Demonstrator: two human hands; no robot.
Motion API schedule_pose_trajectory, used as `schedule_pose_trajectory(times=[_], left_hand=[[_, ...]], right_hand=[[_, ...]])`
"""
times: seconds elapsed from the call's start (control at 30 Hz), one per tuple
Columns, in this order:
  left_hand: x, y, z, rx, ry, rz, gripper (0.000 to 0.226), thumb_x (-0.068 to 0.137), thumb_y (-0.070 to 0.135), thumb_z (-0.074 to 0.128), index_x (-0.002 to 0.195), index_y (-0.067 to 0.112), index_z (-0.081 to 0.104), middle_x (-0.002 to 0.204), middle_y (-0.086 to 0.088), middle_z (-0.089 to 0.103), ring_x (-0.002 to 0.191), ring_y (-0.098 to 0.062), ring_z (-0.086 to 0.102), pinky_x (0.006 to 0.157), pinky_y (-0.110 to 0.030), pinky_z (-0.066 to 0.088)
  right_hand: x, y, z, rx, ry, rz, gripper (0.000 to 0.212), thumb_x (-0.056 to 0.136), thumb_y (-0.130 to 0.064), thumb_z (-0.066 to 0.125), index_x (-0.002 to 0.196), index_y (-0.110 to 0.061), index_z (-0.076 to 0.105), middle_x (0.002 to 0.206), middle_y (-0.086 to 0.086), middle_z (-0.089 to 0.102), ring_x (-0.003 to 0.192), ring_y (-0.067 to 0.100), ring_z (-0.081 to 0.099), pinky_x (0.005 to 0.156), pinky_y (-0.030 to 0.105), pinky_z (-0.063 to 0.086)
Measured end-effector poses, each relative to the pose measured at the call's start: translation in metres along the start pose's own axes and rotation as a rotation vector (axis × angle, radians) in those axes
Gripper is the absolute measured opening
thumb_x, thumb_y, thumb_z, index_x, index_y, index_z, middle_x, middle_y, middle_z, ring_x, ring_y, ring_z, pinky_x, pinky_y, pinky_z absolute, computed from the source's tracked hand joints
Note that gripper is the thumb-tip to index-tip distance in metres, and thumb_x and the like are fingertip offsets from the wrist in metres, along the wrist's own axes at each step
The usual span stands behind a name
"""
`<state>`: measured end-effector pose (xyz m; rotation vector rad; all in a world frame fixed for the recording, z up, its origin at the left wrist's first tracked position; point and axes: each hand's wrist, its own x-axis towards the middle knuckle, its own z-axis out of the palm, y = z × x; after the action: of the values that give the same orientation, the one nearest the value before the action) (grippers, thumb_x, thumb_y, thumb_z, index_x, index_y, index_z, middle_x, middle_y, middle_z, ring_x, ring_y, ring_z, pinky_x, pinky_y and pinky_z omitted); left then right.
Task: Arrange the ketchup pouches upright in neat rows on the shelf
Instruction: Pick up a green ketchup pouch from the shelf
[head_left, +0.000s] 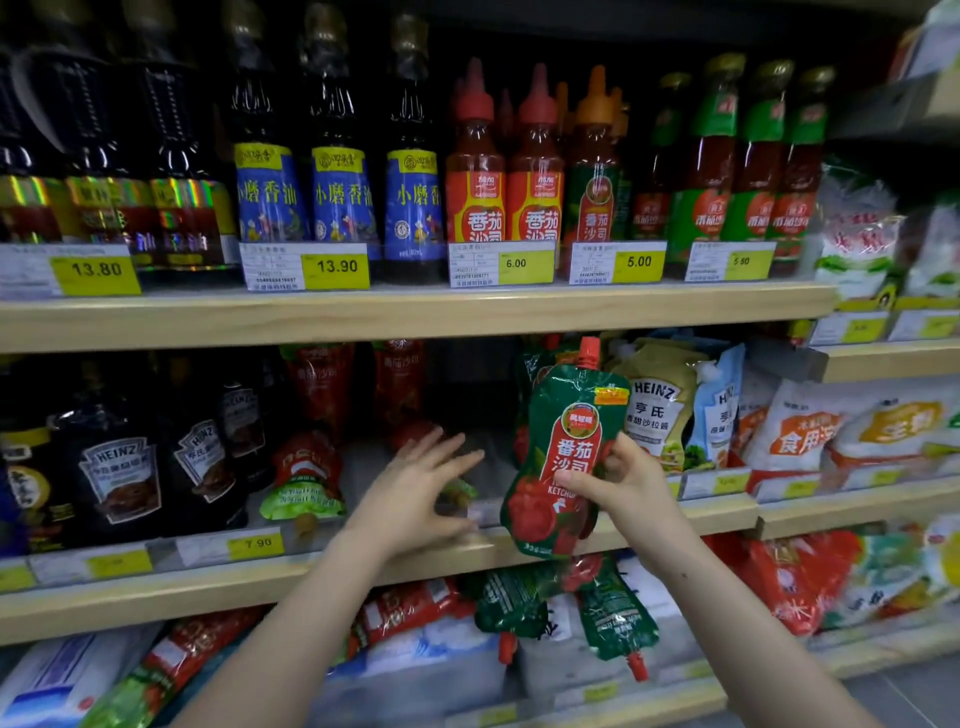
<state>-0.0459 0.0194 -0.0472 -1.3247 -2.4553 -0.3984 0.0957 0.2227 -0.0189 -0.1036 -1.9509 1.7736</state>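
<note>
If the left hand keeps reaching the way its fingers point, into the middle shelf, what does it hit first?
Probably nothing right away. The left hand is open, its fingers aimed up and right into the dark gap on the middle shelf, between the fallen ketchup pouch and the green pouch held in the right hand. Depth is unclear.

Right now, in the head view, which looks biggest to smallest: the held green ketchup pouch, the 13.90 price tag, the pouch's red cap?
1. Green ketchup pouch, nearest the camera, which enlarges it.
2. Yellow-and-white 13.90 price tag.
3. Red screw cap.

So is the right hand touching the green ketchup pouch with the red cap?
Touching: the head view shows the right hand gripping the green pouch.
</note>
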Motion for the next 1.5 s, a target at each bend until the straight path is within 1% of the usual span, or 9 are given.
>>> schedule_pose_trajectory(times=[0.13,0.37,0.57,0.73,0.83,1.0,1.1,1.27,1.5], left_hand=[[-0.002,-0.003,0.017,0.039,0.017,-0.002,0.04,0.09,0.039,0.053,0.127,0.025,0.054,0.138,0.006,0.05,0.136,-0.013,0.032,0.108,-0.025,0.024],[-0.043,-0.038,-0.002,0.034,0.034,-0.079,0.037,0.092,0.038,0.054,0.123,0.02,0.059,0.134,0.001,0.055,0.136,-0.017,0.035,0.108,-0.025,0.027],[-0.056,-0.041,-0.025,0.344,0.064,-0.036,0.03,0.064,0.035,0.084,0.09,0.022,0.074,0.093,0.0,0.074,0.091,-0.02,0.07,0.084,-0.048,0.052],[-0.068,-0.04,-0.02,0.35,0.102,-0.119,0.044,0.081,0.048,0.044,0.096,0.018,0.072,0.095,0.0,0.074,0.094,-0.021,0.069,0.079,-0.036,0.055],[-0.069,-0.037,-0.015,0.353,0.117,-0.154,0.048,0.081,0.048,0.04,0.096,0.015,0.071,0.092,-0.003,0.074,0.095,-0.022,0.069,0.077,-0.033,0.056],[-0.071,-0.04,-0.013,0.337,0.159,-0.153,0.045,0.082,0.047,0.043,0.094,0.014,0.07,0.094,-0.004,0.074,0.098,-0.022,0.068,0.079,-0.034,0.056],[-0.07,-0.039,-0.011,0.342,0.175,-0.15,0.044,0.082,0.046,0.043,0.093,0.013,0.071,0.093,-0.004,0.074,0.098,-0.022,0.068,0.078,-0.034,0.056],[-0.07,-0.039,-0.009,0.336,0.185,-0.165,0.044,0.082,0.045,0.043,0.092,0.012,0.07,0.094,-0.006,0.074,0.098,-0.023,0.068,0.08,-0.036,0.055],[-0.071,-0.039,-0.007,0.352,0.218,-0.156,0.043,0.082,0.045,0.044,0.092,0.011,0.07,0.096,-0.006,0.074,0.099,-0.024,0.067,0.08,-0.036,0.055]], right_hand=[[0.006,0.006,0.0,-0.036,0.005,-0.032,0.037,0.069,-0.011,0.078,0.1,-0.022,0.062,0.095,-0.004,0.072,0.088,0.006,0.067,0.066,0.02,0.055],[0.01,0.014,0.016,-0.085,-0.008,-0.117,0.039,0.069,-0.007,0.078,0.098,-0.026,0.061,0.095,-0.007,0.072,0.089,0.001,0.065,0.071,0.016,0.053],[0.03,0.003,0.05,-0.077,-0.061,-0.258,0.043,0.069,-0.007,0.078,0.101,-0.029,0.06,0.096,-0.015,0.071,0.094,0.003,0.065,0.075,0.013,0.05],[0.048,0.005,0.075,-0.17,-0.165,-0.276,0.047,0.072,-0.009,0.077,0.1,-0.041,0.059,0.098,-0.022,0.069,0.096,0.001,0.064,0.08,0.018,0.052],[0.064,0.019,0.079,-0.225,-0.166,-0.221,0.047,0.072,-0.012,0.077,0.105,-0.039,0.056,0.102,-0.019,0.068,0.099,0.0,0.062,0.087,0.026,0.052],[0.08,0.039,0.074,-0.215,-0.159,0.088,0.097,0.075,-0.016,0.075,0.146,-0.009,0.011,0.138,0.004,0.04,0.13,0.014,0.037,0.1,0.034,0.044],[0.079,0.044,0.076,-0.184,-0.13,0.127,0.086,0.078,-0.014,0.072,0.144,-0.007,0.017,0.139,0.012,0.045,0.132,0.023,0.038,0.104,0.043,0.041],[0.055,0.047,0.09,-0.608,0.121,0.081,0.073,0.067,-0.043,0.078,0.123,-0.017,0.04,0.112,-0.001,0.062,0.1,0.022,0.061,0.077,0.034,0.048],[0.064,0.045,0.106,-0.754,0.157,0.105,0.057,0.074,-0.021,0.076,0.116,-0.007,0.04,0.116,0.016,0.061,0.104,0.036,0.059,0.082,0.044,0.051]])
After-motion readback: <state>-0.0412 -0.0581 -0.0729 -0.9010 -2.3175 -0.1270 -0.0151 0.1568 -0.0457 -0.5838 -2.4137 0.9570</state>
